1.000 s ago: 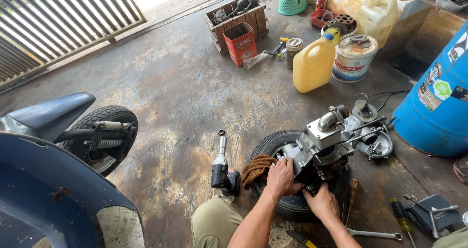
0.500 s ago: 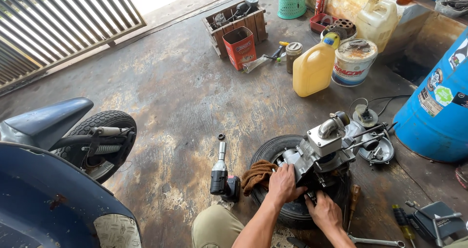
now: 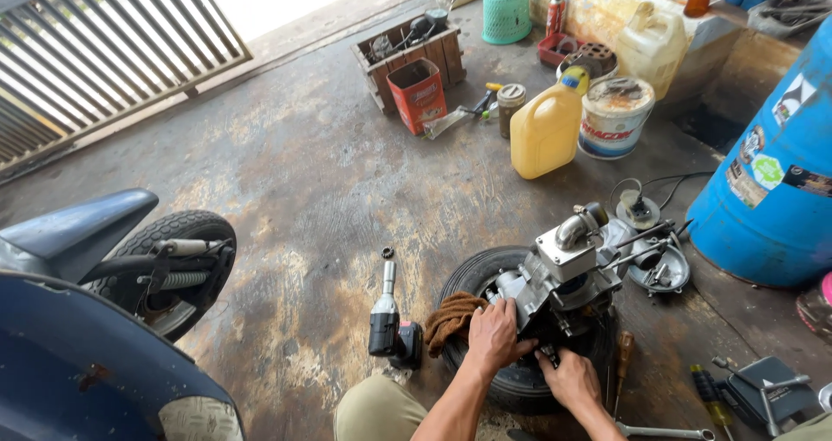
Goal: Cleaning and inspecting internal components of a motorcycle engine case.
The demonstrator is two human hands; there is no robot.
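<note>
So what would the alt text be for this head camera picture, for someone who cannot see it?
A person's left hand and right hand grip a small grey engine resting on a black tyre on a stained concrete floor. A cordless impact wrench and brown rag lie beside it, with a yellow jug and blue drum beyond.

Grey metal engine block (image 3: 563, 276), greasy, with a curved silver intake pipe on its boxy top and thin studs sticking out right, sits tilted on a black rubber tyre (image 3: 485, 272) lying flat on the stained concrete floor, near centre-right. Left hand (image 3: 496, 333) grips the engine's near-left side; right hand (image 3: 572, 379) presses its near underside, fingers partly hidden.
</note>
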